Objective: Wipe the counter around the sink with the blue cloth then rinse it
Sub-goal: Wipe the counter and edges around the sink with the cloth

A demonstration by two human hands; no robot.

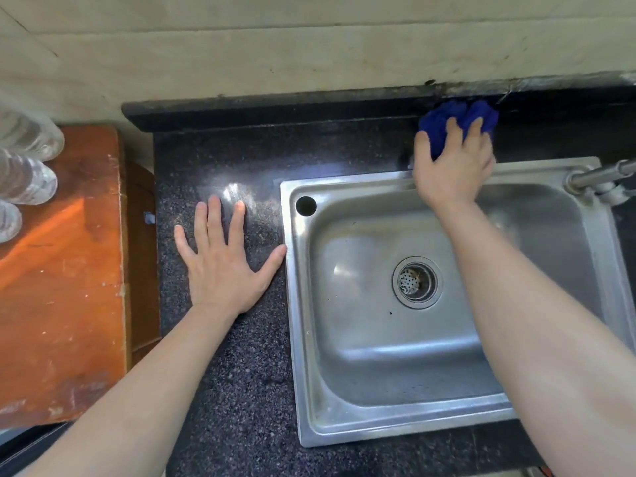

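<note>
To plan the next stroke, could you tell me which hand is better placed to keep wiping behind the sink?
The right hand: it grips the blue cloth behind the sink. The left hand lies flat, empty.

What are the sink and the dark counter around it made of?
The sink looks like brushed stainless steel: silvery, with soft reflections. The counter seems polished granite or a stone composite: dark, speckled, with a bright glare spot near the left hand.

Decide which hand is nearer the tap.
Right. The right hand presses the cloth on the counter behind the sink, just left of the tap; the left hand lies flat beyond the sink's far side.
</note>
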